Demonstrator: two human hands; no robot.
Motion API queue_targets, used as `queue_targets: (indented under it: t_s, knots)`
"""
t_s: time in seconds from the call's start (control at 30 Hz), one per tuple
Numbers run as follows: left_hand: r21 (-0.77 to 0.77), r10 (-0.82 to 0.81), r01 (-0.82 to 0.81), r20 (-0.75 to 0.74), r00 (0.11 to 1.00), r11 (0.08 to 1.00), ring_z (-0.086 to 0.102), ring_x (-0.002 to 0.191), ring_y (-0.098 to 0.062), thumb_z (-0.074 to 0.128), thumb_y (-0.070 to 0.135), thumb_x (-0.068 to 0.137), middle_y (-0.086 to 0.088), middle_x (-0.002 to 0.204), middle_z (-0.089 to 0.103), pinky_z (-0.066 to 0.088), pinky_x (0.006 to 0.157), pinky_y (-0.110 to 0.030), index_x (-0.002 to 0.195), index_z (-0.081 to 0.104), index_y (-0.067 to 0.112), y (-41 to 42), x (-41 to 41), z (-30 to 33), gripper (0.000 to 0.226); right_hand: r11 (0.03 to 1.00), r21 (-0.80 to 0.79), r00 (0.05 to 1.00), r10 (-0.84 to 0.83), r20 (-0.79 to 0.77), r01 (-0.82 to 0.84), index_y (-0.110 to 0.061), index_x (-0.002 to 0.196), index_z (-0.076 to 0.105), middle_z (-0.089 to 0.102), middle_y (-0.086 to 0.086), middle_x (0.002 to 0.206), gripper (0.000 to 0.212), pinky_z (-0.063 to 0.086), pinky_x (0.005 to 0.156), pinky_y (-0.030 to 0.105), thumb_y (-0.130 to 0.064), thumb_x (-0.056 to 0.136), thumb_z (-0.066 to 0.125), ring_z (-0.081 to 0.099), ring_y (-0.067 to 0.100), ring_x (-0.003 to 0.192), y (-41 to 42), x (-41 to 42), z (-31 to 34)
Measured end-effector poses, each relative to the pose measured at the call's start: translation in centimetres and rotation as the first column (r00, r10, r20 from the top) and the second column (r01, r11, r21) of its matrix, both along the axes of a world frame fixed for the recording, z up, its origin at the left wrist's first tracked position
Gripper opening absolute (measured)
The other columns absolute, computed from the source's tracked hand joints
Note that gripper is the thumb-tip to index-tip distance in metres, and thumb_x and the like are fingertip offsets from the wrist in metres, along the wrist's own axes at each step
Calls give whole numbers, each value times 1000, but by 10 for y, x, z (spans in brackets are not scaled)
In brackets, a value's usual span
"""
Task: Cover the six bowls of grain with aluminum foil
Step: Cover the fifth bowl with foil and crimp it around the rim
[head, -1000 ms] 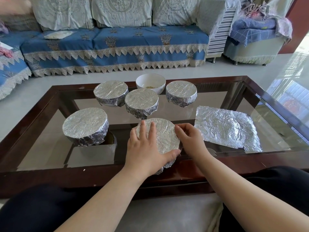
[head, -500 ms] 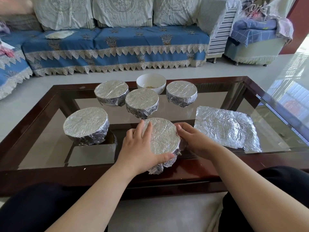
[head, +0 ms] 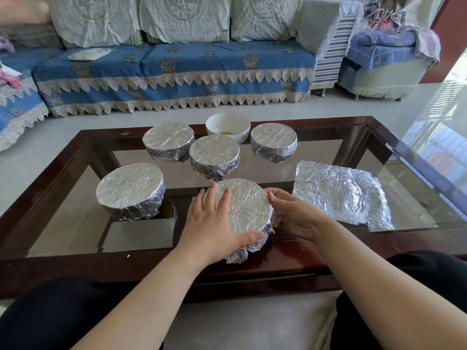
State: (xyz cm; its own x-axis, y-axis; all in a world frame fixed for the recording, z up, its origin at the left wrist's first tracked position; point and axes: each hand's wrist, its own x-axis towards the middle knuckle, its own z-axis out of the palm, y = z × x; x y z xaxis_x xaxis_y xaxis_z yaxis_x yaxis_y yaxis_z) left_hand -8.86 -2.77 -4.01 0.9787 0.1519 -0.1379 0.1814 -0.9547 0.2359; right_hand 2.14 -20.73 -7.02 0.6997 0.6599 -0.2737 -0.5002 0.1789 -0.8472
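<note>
At centre left of the frame a foil-wrapped bowl (head: 130, 192) stands on the glass bench (head: 75, 223); its contents are hidden. Above and to its right sits a second wrapped bowl (head: 168, 141), then a third (head: 214, 155) just beside it, both sealed so nothing inside shows. At centre bottom the near bowl (head: 243, 207) is capped with foil whose loose edge hangs crumpled at its front. The left hand (head: 214, 223) lies flat on that foil, fingers straight and thumb pressed at the front rim. Behind the third bowl, at upper centre, an uncovered white bowl (head: 228, 126) holds a little pale grain at its bottom. The right hand (head: 294, 214) cups the near bowl's right side, fingers curled around the foil skirt. Right of the white bowl stands a fifth wrapped bowl (head: 273, 141). At centre right a spare foil sheet (head: 341, 194) lies flat on the glass.
</note>
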Motion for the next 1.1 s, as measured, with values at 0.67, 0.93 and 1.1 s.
queue_targets:
  t_s: [0.67, 0.93, 1.1]
  knots:
    - [-20, -1, 1, 36, 999, 1000, -9, 150, -30, 41, 92, 69, -3, 164, -19, 6, 121, -46, 158, -5, 24, 1, 2, -5, 121, 969, -9, 957, -246, -157, 247, -1, 88, 62, 67, 6, 69, 17, 56, 55, 23, -14, 97, 56, 64, 12, 58, 14, -6, -6]
    - [-11, -12, 13, 37, 999, 1000, -7, 150, -30, 40, 92, 68, -2, 164, -18, 7, 121, -46, 158, -4, 26, 4, 3, -6, 120, 927, -215, 952, -303, 49, 306, -5, 80, 60, 61, 4, 58, 26, 43, 42, 23, -24, 98, 58, 53, 11, 44, 18, -9, -7]
    - [-12, -17, 18, 50, 999, 1000, -6, 150, -30, 39, 93, 66, -2, 164, -17, 8, 121, -45, 158, -3, 26, 4, 4, -8, 121, 889, -309, 935, -283, 213, 339, -7, 71, 55, 52, 4, 49, 32, 35, 37, 22, -27, 96, 60, 42, 12, 35, 20, -4, -11]
